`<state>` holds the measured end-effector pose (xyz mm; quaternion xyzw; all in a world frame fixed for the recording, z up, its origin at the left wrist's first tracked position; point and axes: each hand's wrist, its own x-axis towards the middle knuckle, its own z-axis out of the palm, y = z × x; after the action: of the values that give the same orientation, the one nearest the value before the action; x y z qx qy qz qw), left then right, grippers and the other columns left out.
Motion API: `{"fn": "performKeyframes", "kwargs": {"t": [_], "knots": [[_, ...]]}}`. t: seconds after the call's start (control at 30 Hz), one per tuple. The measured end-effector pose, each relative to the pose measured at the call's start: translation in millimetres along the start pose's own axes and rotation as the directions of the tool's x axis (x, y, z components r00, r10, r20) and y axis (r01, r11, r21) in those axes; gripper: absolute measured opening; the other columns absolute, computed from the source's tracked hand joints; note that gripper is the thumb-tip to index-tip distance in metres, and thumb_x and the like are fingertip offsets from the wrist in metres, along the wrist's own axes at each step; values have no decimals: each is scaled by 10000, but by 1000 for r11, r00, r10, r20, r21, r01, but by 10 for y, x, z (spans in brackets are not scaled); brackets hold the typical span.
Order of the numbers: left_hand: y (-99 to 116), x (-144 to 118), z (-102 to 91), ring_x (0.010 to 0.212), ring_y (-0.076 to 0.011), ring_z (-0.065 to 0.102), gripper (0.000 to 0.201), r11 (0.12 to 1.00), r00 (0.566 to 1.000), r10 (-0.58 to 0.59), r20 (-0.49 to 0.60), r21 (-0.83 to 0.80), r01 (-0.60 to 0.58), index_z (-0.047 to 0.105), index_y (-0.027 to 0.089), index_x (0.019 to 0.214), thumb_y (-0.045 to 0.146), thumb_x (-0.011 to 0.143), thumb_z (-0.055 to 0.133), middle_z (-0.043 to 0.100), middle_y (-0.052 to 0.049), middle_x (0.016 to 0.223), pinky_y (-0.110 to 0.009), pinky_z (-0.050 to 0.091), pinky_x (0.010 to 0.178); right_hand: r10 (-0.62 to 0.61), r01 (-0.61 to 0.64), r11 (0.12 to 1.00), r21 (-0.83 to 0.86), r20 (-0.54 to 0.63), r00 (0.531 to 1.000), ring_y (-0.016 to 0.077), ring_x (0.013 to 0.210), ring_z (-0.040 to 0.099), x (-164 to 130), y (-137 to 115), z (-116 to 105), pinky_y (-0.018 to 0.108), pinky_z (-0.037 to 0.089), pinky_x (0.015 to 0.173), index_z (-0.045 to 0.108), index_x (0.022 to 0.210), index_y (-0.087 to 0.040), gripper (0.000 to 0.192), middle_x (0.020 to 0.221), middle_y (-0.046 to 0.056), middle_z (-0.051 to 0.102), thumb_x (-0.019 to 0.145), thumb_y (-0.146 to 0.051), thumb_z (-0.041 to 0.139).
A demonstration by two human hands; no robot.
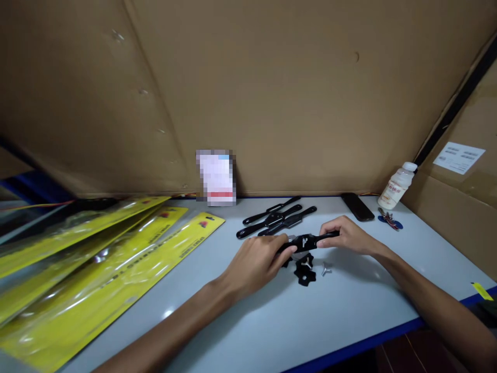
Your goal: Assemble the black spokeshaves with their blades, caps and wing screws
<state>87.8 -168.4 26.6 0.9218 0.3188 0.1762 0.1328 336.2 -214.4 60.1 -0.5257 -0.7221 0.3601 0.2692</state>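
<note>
**Two bare hands holding a black bar-shaped tool over a pale worktable**

Head view. The left hand and the right hand hold one black tool between them, just above the pale table, near its middle. The left hand is closed around one end of the tool, fingers curled over the handle; the right hand pinches the other handle with thumb and fingertips, narrowly closed. The tool's thicker middle section shows between the two hands, with a small pale fitting on it.

Directly below the tool lie two black star-shaped knobs, touching or nearly touching each other, and just beside them a small silver piece. Farther back rest three more black tools of the same kind, side by side and slightly fanned. Flat yellow retail packs under clear film overlap along the left of the table. Toward the right rear stand a dark phone, a white bottle and a set of keys. Brown cardboard closes off the back and right; a blurred card leans against it.

Handling, as a judgement: the tool looks rigid and metallic, moderately heavy for its slim form and not fragile. Its smooth dark finish may be slippery. The two handles offer the surest hold, leaving the middle free. The loose knobs and silver piece appear light and easily nudged out of place.
</note>
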Motion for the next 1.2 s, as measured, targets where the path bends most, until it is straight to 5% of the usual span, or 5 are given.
{"fn": "performKeyframes", "kwargs": {"t": [0.23,0.4,0.53,0.83,1.2], "knots": [[82,4,29,538,-135,407,365,944,993,-12,116,-325,49,492,223,661,378,970,377,469,36,581,-286,292,552,35,-40,997,63,71,997,105,531,411,22,100,26,249,317,540,641,698,-179,218,545,-60,473,751,-369,734],[155,25,100,533,-134,321,397,865,982,-155,108,-466,188,298,245,583,429,928,368,354,46,554,-280,259,526,-268,152,934,-323,-352,897,211,905,590,0,85,201,369,439,855,573,877,-200,121,932,52,648,869,-302,638],[177,27,189,553,-145,348,398,819,969,-222,112,-517,248,341,243,589,448,930,316,380,36,559,-284,292,554,-433,263,812,-521,-237,870,246,1037,574,-43,31,426,395,432,901,496,804,-209,204,1044,91,629,932,-332,597],[182,0,254,569,-157,381,377,844,960,-235,151,-458,279,373,237,609,444,918,307,443,15,578,-299,282,594,-372,231,820,-523,-182,910,232,962,569,-30,30,560,398,441,860,483,849,-207,99,982,72,618,895,-194,569],[57,63,307,563,-134,294,395,772,944,-251,214,-544,329,352,237,598,508,885,350,327,55,562,-289,257,573,-544,300,723,-623,-245,803,253,1040,550,-44,92,530,455,490,862,668,890,-171,251,1152,126,595,836,-10,483]]}}
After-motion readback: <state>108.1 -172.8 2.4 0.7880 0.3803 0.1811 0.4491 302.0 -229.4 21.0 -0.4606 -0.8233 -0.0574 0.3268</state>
